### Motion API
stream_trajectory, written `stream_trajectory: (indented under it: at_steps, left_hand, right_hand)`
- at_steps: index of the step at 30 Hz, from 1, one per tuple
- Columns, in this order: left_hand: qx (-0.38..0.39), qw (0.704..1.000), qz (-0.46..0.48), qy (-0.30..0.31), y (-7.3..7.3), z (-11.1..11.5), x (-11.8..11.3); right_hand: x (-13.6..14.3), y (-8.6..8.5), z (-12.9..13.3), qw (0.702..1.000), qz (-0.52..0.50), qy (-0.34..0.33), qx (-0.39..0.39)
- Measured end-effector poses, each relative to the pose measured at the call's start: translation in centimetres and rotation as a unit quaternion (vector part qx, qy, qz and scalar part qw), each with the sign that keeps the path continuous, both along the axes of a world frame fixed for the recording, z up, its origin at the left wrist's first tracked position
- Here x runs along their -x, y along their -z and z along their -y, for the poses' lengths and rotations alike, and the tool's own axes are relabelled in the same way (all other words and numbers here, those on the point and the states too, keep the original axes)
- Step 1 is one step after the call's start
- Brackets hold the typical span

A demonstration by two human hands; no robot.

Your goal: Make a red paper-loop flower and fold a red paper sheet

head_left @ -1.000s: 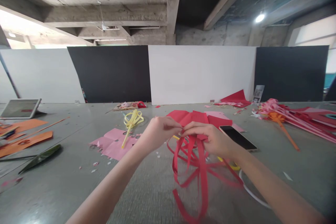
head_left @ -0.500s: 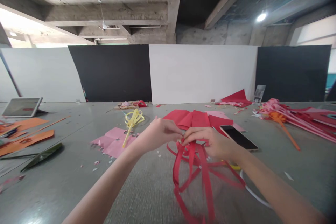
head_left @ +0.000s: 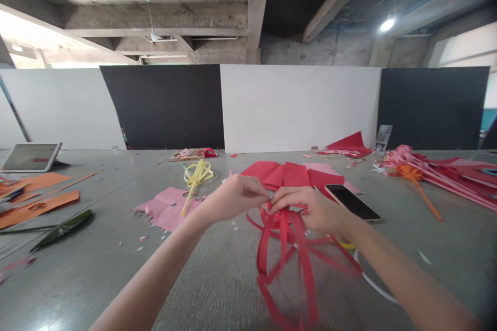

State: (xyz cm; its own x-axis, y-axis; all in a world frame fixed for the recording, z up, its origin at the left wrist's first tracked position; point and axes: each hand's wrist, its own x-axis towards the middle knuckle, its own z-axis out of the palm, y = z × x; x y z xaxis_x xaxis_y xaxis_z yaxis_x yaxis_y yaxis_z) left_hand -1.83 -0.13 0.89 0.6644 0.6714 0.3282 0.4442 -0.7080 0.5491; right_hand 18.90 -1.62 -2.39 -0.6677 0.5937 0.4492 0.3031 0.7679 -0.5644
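Long red paper strips (head_left: 306, 264) hang in loops from a bunched point between my two hands, trailing toward the near side of the table. My left hand (head_left: 243, 196) is closed in a pinch at the top of the bunch. Beside it, almost touching, my right hand (head_left: 298, 204) has its fingers curled over the gathered ends of the strips. The fingertips partly hide the point where the strips meet. Just beyond the hands lie folded red paper sheets (head_left: 293, 175), with pink paper under them.
A phone (head_left: 351, 202) lies beside my right forearm, near a white cable (head_left: 375, 284). Left of my hands are pink paper (head_left: 166, 209) and a yellow strip flower (head_left: 198, 173). Orange paper (head_left: 42, 209), a green leaf (head_left: 64, 230) and a tablet (head_left: 31, 158) sit farther left; pink strips (head_left: 404, 158) are at right.
Both hands keep almost the same place and grip on the red strips. The hanging loops have shifted very slightly.
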Motion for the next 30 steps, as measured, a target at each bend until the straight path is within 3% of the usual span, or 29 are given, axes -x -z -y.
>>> stream_trajectory:
  at_steps: [12, 23, 30]
  left_hand:
    - [0.032, 0.999, 0.020, 0.016, 0.17, -0.23, 0.16]
    - [0.001, 1.000, 0.010, 0.010, 0.08, 0.02, 0.03]
    - [0.077, 0.997, 0.027, 0.013, 0.13, -0.37, 0.24]
  right_hand:
    - [-0.04, -0.17, 0.09, 1.000, -0.012, -0.010, 0.008]
    - [-0.21, -0.17, 0.08, 1.000, -0.004, -0.010, 0.009]
    - [-0.14, -0.39, 0.23, 1.000, -0.010, -0.004, 0.004]
